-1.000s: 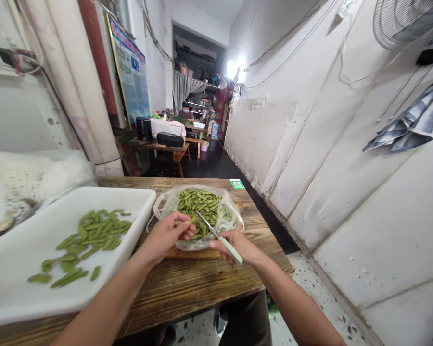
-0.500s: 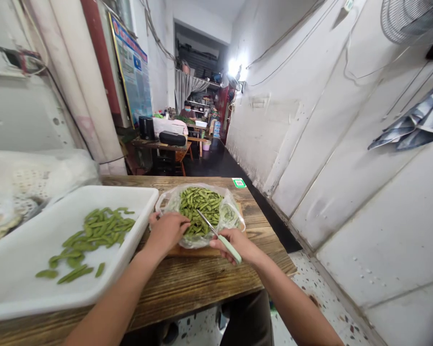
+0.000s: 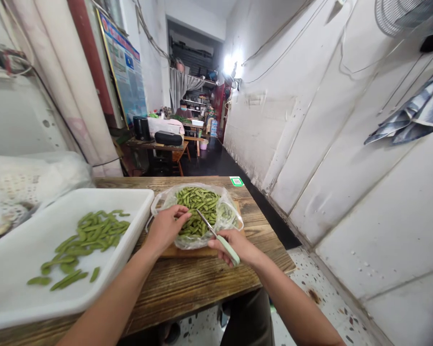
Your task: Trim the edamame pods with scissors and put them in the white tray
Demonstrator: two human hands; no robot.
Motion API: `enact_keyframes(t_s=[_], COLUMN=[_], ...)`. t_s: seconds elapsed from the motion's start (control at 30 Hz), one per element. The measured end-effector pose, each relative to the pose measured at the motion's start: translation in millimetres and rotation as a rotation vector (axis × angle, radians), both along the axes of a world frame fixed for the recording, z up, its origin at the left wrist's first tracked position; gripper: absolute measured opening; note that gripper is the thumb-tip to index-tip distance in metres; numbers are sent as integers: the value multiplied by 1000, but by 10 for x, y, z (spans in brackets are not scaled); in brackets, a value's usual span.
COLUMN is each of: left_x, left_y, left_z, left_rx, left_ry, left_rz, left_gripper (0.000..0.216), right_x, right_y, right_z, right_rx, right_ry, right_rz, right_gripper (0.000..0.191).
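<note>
here, pods (image 3: 204, 198) in a plastic bag (image 3: 189, 244), presumably light, firm and best pinched mid-length, are overhung by the left hand (image 3: 167, 228), fingertips nearly together, any hold indiscernible, a green-handled cutter (image 3: 229, 251) being gripped by the curled right hand (image 3: 240, 244).

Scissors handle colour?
Pale green scissors handle; shows best in the head view, the only one.

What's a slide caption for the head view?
Right hand holds green-handled scissors over a clear plastic bag of edamame pods, left hand nearby; white tray holds more.
</note>
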State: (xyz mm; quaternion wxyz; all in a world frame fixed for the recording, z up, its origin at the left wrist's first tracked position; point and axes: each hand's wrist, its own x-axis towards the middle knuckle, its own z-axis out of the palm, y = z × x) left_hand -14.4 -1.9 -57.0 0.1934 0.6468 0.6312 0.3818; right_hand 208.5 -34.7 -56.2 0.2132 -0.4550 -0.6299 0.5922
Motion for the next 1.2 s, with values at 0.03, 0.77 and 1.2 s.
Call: enact_keyframes(t_s=[0.03,0.77,1.2], left_x=[-1,133,153], left_y=[0,-108,-123], left_z=[7,-63,10], left_rx=[4,-19,-113], left_ry=[-10,-289,-336], left_rz=[10,-42,-98], left_gripper=[30,34,32], right_x=[3,-46,-98], right_y=[-1,-57,-49], right_z=[-2,58,61], right_rx=[-6,87,53], right_ry=[15,-22,-51], right_rz=[8,72,79], right_gripper=[49,49,46])
